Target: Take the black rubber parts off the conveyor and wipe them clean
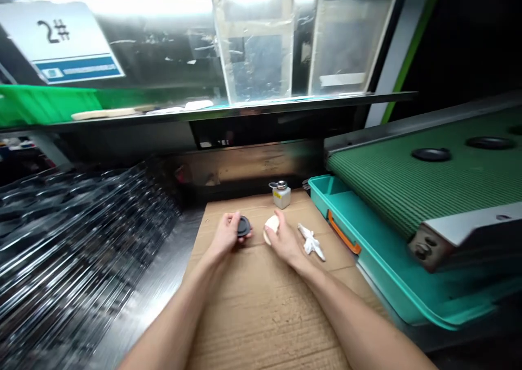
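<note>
Above the cardboard sheet [261, 304], my left hand [228, 232] grips a small round black part [243, 227] between thumb and fingers. To its right, my right hand [283, 239] is closed on a pale, cream-coloured round pad [272, 227]. The two hands are apart, and the black part and the pad do not touch. A crumpled white cloth [311, 242] lies on the cardboard just right of my right hand. Beyond the hands stands a small whitish bottle [281, 195] with a metal top and a yellow label.
Stacked clear plastic trays [81, 256] fill the left side. At the right, a teal bin [379, 256] with an orange handle [343, 233] sits beside and partly under a green conveyor belt [408, 185] carrying black round parts [431, 154]. A metal shelf [253, 109] with a green basket [44, 103] crosses the back.
</note>
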### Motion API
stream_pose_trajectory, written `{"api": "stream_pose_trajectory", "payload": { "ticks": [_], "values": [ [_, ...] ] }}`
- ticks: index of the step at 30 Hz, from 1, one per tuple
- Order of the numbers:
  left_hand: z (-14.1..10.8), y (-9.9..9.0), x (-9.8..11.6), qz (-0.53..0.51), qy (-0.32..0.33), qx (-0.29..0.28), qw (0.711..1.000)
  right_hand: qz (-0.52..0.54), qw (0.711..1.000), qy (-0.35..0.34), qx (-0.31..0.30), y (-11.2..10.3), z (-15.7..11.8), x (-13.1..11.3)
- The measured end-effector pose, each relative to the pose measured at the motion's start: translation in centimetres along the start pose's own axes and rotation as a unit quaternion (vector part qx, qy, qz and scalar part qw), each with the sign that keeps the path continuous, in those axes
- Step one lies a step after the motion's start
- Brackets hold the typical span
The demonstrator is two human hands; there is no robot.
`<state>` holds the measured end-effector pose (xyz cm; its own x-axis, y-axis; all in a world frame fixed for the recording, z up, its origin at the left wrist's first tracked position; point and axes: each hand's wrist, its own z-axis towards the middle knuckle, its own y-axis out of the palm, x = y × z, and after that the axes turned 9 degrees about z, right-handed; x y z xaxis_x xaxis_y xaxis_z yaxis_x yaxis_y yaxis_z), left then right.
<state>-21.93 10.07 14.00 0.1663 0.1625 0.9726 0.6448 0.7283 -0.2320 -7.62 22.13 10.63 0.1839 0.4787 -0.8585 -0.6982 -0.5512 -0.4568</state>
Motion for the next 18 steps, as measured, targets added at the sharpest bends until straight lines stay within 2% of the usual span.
{"api": "stream_pose_trajectory", "payload": {
  "ticks": [1, 3, 5, 7, 9, 11, 13, 15, 17, 18],
  "values": [
    [1.3, -1.3, 0.4, 0.098, 0.017, -0.013, 0.995, -0.008, 1.000, -0.014, -0.027, -0.1, -0.1, -0.2],
    [3.8, -3.7, 1.1, 0.283, 0.076, -0.086, 0.952, -0.028, 0.994, -0.054, -0.092, -0.3, -0.4, -0.7],
    [5.7, -5.5, 1.0, 0.397, 0.108, -0.158, 0.898, -0.063, 0.985, -0.082, -0.141, -0.6, -0.6, -1.2],
    [7.0, -6.8, 0.0, 0.448, 0.123, -0.200, 0.863, -0.095, 0.978, -0.092, -0.158, -0.9, -0.8, -1.5],
    [8.0, -7.8, -1.3, 0.474, 0.171, -0.196, 0.841, -0.115, 0.976, -0.101, -0.153, -1.0, -0.8, -1.6],
    [9.1, -8.3, -2.1, 0.498, 0.230, -0.139, 0.824, -0.130, 0.973, -0.112, -0.156, -1.1, -0.7, -1.7],
    [10.0, -7.8, -1.3, 0.524, 0.273, -0.065, 0.804, -0.142, 0.969, -0.113, -0.165, -1.3, -0.6, -1.7],
    [10.2, -5.8, 1.4, 0.544, 0.312, -0.009, 0.779, -0.149, 0.968, -0.110, -0.168, -1.8, -0.6, -1.8],
    [9.5, -1.9, 5.2, 0.549, 0.370, 0.001, 0.749, -0.147, 0.970, -0.104, -0.162, -2.2, -0.6, -2.3],
    [9.0, 0.8, 7.1, 0.540, 0.408, -0.031, 0.736, -0.141, 0.971, -0.099, -0.165, -2.4, -0.7, -2.5]
  ]
}}
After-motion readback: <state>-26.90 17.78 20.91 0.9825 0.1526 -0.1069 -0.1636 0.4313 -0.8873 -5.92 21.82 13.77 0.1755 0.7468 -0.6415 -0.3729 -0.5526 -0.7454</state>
